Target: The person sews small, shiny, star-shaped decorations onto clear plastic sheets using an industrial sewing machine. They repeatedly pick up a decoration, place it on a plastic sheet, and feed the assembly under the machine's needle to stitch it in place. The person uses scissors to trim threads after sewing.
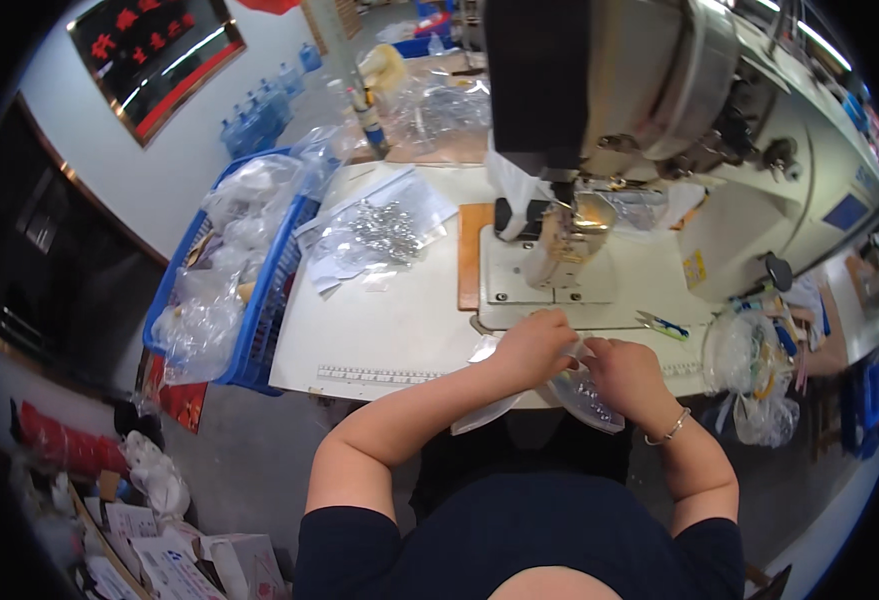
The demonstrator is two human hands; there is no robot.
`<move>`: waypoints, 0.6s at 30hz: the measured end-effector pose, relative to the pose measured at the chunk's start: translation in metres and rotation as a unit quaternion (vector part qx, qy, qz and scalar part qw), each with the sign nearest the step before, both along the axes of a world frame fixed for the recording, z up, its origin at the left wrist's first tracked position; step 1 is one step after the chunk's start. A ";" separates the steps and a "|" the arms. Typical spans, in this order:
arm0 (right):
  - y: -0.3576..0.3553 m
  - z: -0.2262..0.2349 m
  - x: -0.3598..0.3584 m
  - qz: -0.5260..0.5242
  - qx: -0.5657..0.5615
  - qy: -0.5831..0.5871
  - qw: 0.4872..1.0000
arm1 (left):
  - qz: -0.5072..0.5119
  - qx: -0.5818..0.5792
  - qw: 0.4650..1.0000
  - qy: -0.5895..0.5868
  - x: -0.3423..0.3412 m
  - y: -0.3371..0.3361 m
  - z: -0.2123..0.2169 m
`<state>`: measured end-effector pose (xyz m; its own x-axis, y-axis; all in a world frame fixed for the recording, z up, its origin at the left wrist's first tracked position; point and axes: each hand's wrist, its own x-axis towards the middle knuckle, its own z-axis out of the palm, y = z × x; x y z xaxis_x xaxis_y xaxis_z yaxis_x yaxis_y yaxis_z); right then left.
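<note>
At the front edge of the white sewing table, my left hand [537, 350] and my right hand [627, 375] are close together with fingers pinched. Between and below them is a piece of clear plastic [587, 398] with shiny bits on it, hanging over the edge toward my lap. Another pale part [484, 412] of it shows under my left forearm; whether it is one piece I cannot tell. Just beyond my hands stands the sewing machine's post and presser foot area [556, 262] on a metal plate. To the right of the plate lie small green-handled thread snips [664, 325].
A blue basket [279, 265] full of clear plastic bags stands left of the table. Small shiny parts [384, 232] lie on plastic at the table's left. A ruler strip [379, 376] runs along the front edge. Bags and tools [749, 345] crowd the right edge.
</note>
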<state>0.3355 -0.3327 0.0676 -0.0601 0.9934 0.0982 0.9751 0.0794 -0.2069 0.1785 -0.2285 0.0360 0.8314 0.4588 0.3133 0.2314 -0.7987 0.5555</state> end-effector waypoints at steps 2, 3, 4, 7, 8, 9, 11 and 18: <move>0.005 0.009 0.000 -0.016 -0.035 0.042 0.998 | 0.003 0.003 1.000 -0.003 0.000 0.001 -0.002; 0.008 0.009 0.009 -0.004 -0.052 0.062 0.997 | 0.003 0.007 1.000 -0.021 0.000 0.003 -0.008; 0.011 0.011 0.014 0.005 -0.072 0.083 0.994 | 0.000 0.009 0.999 -0.038 -0.001 0.003 -0.010; 0.023 0.020 0.024 0.048 -0.110 0.108 0.987 | -0.026 -0.026 0.999 0.010 -0.003 0.010 -0.004; 0.026 0.021 0.025 0.064 -0.106 0.100 0.987 | -0.032 -0.035 0.999 0.022 -0.002 0.013 -0.003; 0.029 0.027 0.022 0.043 -0.136 0.088 0.986 | -0.038 -0.045 0.998 0.033 -0.002 0.015 -0.001; 0.038 0.032 0.028 0.054 -0.168 0.102 0.979 | -0.043 -0.051 0.997 0.040 0.000 0.017 -0.002; 0.032 0.068 0.024 -0.017 -0.126 0.144 0.981 | 0.030 0.012 0.995 -0.097 -0.009 0.002 -0.005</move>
